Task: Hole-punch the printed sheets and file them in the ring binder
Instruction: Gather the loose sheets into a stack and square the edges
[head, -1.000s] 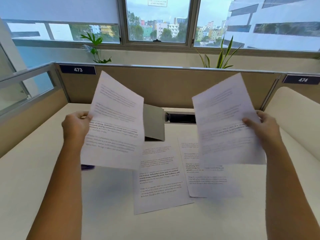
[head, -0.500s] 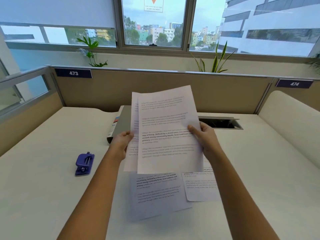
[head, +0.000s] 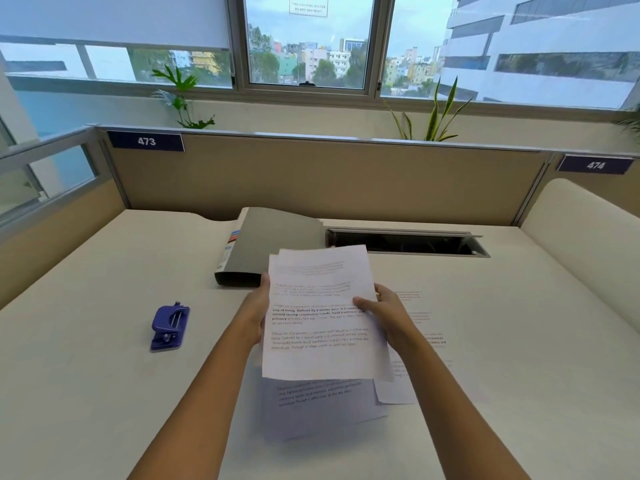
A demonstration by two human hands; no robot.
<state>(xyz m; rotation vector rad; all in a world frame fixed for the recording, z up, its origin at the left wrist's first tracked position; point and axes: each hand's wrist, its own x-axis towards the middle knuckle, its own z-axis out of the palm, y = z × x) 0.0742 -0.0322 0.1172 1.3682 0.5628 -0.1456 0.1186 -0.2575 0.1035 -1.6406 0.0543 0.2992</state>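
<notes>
in the head view, a small stack of printed sheets [head: 322, 317] is held above the table [head: 86, 393] by both hands. the left hand [head: 257, 315] is closed on the stack's left edge, the right hand [head: 384, 315] on its right edge, with the thumb laid across the front page. two more printed sheets [head: 311, 410] are seen lying flat on the table beneath the stack. the grey ring binder [head: 266, 244] is lying closed just beyond the held stack. the blue hole punch [head: 169, 323] is set on the table well to the left, apart from the papers.
</notes>
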